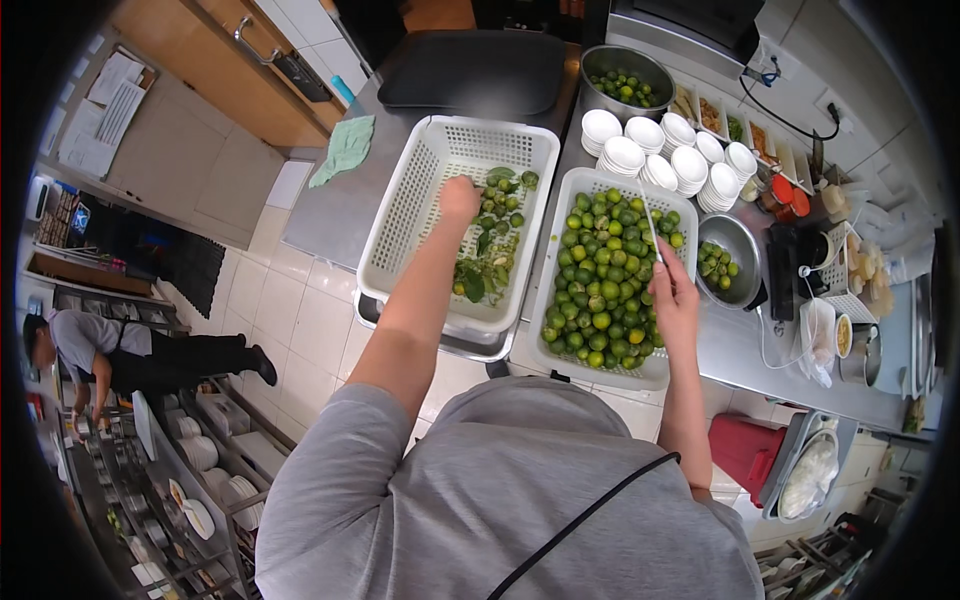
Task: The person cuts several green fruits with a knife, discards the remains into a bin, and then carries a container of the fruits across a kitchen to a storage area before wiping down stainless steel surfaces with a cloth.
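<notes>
My left hand [459, 199] is inside the left white perforated plastic basket [397, 225], beside several small green limes [499, 202]. Its fingers are curled and turned away, so whether they hold anything is hidden. Loose leaves and stems [480, 281] lie in the near right part of that basket. In my right hand [675, 296] is a thin, pale, knife-like utensil [650, 217], seen nearly edge-on and pointing away from me. That hand hovers over the right side of a second white basket [538, 330], which is heaped with green and yellowish limes [600, 285].
Stacked white small dishes [622, 156] stand behind the right basket, near a steel pot [630, 105] of limes. To the right sits a steel bowl [750, 247] with cut limes. A green cloth [345, 150] lies at left. Another person [112, 352] bends over shelving.
</notes>
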Available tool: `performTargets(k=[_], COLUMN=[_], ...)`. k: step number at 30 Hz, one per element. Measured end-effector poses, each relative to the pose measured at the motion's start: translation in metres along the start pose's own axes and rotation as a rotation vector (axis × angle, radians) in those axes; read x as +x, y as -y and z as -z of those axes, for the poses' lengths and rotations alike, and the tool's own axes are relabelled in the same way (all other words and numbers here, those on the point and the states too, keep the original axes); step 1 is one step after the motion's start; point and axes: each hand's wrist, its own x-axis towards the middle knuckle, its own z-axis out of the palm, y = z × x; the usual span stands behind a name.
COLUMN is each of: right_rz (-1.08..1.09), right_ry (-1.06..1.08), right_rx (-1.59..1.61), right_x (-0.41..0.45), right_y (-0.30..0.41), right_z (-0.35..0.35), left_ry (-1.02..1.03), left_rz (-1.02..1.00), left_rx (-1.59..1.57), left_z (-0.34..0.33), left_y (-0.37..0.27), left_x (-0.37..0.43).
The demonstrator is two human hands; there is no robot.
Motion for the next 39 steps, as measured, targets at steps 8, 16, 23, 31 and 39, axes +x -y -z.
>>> performTargets(k=[8,16,23,31,39], right_rz=[0.068,0.164,0.024,-0.048,-0.02], right_ry=[0.255,0.51,0.538,0.416,0.393], right_rx=[0.041,0.091,-0.035,0.045,0.039], right_x=[-0.001,-0.017,-0.011,-0.012,-0.016], right_y=[0.028,0.04,0.022,0.024,0.019], right_z=[-0.058,-0.121,-0.125,-0.099,-0.097], left_ry=[0.129,0.136,0.211,0.288,0.25], left_rz=[0.159,0.138,0.108,0.043,-0.096], left_rx=[-1.166,-1.472,-1.619,-0.683,-0.405], left_z=[0.046,0.117,0.141,0.057,0.039], left_y=[0.004,-0.009,-0.011,0.008,-0.004], left_x=[-0.042,-0.137,-0.151,-0.076,-0.068])
